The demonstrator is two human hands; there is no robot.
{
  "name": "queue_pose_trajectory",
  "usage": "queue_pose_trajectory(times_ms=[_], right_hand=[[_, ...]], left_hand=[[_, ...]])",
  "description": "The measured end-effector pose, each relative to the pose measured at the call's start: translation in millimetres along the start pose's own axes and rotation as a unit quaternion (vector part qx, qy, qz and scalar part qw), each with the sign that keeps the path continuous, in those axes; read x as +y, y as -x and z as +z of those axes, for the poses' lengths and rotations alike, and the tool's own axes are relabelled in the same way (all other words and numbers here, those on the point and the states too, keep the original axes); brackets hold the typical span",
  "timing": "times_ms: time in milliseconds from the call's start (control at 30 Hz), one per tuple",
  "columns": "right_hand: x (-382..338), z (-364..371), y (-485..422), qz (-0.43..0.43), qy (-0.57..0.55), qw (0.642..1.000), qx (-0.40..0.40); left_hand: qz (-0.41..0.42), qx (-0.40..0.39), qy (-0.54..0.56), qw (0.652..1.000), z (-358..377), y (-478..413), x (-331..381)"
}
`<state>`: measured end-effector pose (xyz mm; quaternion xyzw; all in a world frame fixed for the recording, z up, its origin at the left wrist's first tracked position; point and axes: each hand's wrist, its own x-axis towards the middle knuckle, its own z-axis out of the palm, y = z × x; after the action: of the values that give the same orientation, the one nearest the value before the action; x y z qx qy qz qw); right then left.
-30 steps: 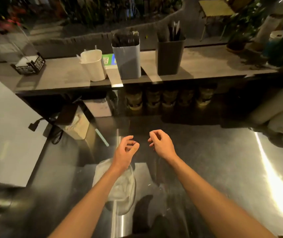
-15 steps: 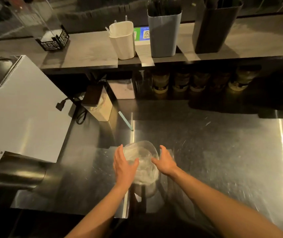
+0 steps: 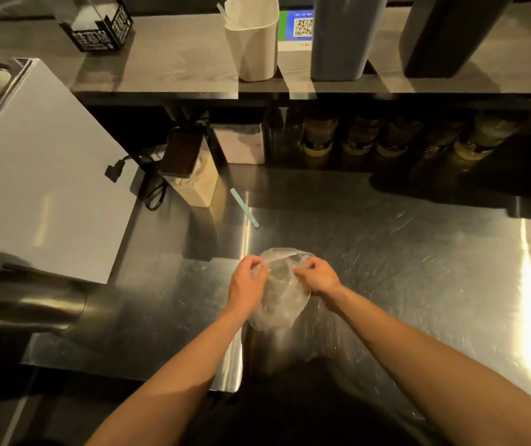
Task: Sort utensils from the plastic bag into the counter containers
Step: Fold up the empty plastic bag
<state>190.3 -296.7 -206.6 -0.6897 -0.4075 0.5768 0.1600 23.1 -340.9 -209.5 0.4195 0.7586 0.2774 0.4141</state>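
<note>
Gripping the clear plastic bag (image 3: 281,297) at what seems to be its mouth, the left hand (image 3: 246,281) and the right hand (image 3: 318,275) are curling their fingers into the film, one on each side. The bag is lying on the steel worktop (image 3: 402,268) just in front of the person, and blur is hiding its contents. Up on the raised shelf (image 3: 177,66), a white container (image 3: 252,40), a grey-blue container (image 3: 341,37) and a dark container (image 3: 444,33) are standing in a row.
</note>
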Motion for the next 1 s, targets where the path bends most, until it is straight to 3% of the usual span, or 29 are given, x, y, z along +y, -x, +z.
queue_pose_trajectory(times_ms=[100,167,233,267,333,400,500,567,633,767,1000], right_hand=[[-13,-3,9,0.018,-0.107,0.994,0.009],[-23,-3,16,0.031,-0.242,0.967,-0.068],[-28,-7,23,0.013,-0.312,0.940,-0.134],[-27,-10,25,-0.027,-0.278,0.952,-0.122],[-20,-20,25,-0.116,-0.150,0.982,-0.017],[-8,-32,21,-0.129,-0.080,0.987,0.055],[1,-40,15,-0.045,-0.096,0.993,-0.041],[4,-47,13,-0.028,-0.123,0.991,-0.038],[8,-57,11,-0.032,-0.156,0.987,0.014],[19,-70,7,-0.045,-0.102,0.993,0.030],[25,-71,6,-0.093,-0.066,0.992,0.059]], left_hand=[[0.009,-0.115,0.019,0.993,0,8,22],[0.018,-0.183,0.005,0.983,3,13,31],[0.019,-0.170,0.022,0.985,8,11,33],[0.003,-0.138,0.063,0.988,10,9,35],[-0.055,-0.085,0.181,0.978,8,7,39],[-0.101,-0.084,0.271,0.954,3,5,42],[-0.134,-0.173,0.364,0.905,-6,5,47],[-0.149,-0.155,0.367,0.905,-9,2,49],[-0.150,-0.078,0.340,0.925,-14,-4,48],[-0.129,-0.008,0.260,0.957,-21,-12,42],[-0.127,0.033,0.320,0.938,-13,-17,40]])
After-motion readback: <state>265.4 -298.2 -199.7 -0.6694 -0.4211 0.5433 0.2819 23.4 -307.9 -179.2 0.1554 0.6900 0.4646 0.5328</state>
